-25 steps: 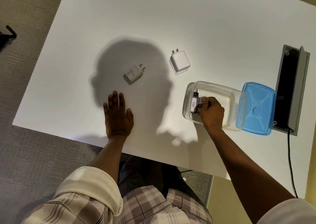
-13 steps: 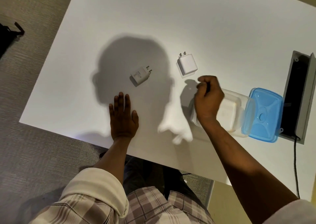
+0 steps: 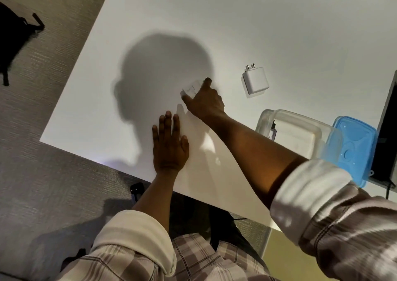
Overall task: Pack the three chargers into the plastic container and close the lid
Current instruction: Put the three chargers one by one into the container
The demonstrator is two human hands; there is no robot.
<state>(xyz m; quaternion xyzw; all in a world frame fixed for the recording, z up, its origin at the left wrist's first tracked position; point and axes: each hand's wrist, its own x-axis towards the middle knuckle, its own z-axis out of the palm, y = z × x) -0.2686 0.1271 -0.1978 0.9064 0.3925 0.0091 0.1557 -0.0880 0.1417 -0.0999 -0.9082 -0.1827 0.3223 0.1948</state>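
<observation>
My right hand (image 3: 204,103) reaches across the white table, and its thumb and forefinger pinch a small white charger (image 3: 191,88) that lies in the head's shadow. My left hand (image 3: 169,144) rests flat and open on the table just below it. A larger white charger (image 3: 255,80) lies to the right, pins pointing away from me. The clear plastic container (image 3: 305,128) stands open at the right, with a dark charger (image 3: 272,131) against its left wall. Its blue lid (image 3: 354,149) lies flat on the container's right side, touching it.
A dark open cable hatch (image 3: 386,130) is set into the table at the far right, beyond the lid. The table's front edge (image 3: 96,161) runs close to my left wrist. A black bag (image 3: 12,33) lies on the carpet at the far left.
My right hand left the dark charger in the container, swung left across the table and closed on the small white charger. My left hand stayed flat.
</observation>
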